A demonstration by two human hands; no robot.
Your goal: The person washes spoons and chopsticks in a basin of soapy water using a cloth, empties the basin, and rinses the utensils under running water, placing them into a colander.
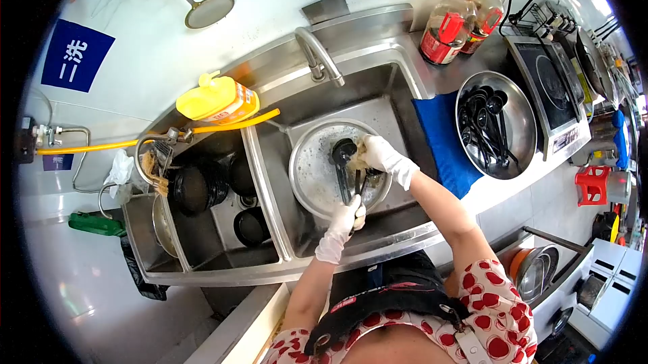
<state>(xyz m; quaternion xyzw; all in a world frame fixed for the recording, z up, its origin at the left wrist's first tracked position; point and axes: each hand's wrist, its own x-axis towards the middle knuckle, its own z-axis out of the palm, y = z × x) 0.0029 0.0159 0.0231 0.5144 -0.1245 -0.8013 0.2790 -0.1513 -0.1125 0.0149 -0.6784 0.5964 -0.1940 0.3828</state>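
Note:
My left hand (343,223), in a white glove, is closed around the handle of a black spoon (343,152). The spoon's bowl points away from me over a round metal basin (302,182) of cloudy, sudsy water. In my right hand (387,157), also gloved, is a beige scrubber (358,159), held close beside the spoon's bowl. Another dark handle lies near it in the basin, partly hidden by my hands. The basin stands in the right compartment of a steel sink (290,229), below the faucet (318,57).
Black bowls (196,188) fill part of the left compartment. A yellow jug (219,99) and yellow hose (270,115) sit at the divider. To the right are a blue cloth (439,141), a steel bowl (523,127) of black spoons, sauce bottles (442,30) and an induction cooker (550,84).

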